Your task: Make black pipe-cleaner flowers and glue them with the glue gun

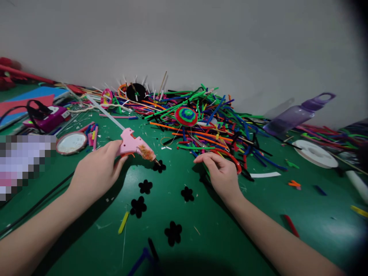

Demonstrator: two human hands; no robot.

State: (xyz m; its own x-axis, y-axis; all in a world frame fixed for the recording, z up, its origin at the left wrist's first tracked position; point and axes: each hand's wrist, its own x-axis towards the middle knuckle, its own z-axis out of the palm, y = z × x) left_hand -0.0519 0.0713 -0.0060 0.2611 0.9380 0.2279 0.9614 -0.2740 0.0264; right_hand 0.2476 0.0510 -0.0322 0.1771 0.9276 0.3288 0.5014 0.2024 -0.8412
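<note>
My left hand (pixel 96 170) is wrapped round the handle of a pink hot glue gun (pixel 135 145), whose glue-crusted nozzle points down at a black flower cutout (pixel 159 166) on the green table (pixel 218 237). A clear glue stick (pixel 105 112) pokes out of the gun's back. My right hand (pixel 221 172) rests at the near edge of a big heap of coloured pipe cleaners (pixel 207 119), fingers curled onto some strands; what they grip is hidden. Several more black flower cutouts (pixel 173 232) lie between my arms.
A coiled red, green and blue disc (pixel 186 116) stands in the heap. A purple bottle (pixel 299 113) lies at the right, a white plate (pixel 314 153) beside it. A round lid (pixel 71 142), a magenta device (pixel 50 117) and cables sit at the left.
</note>
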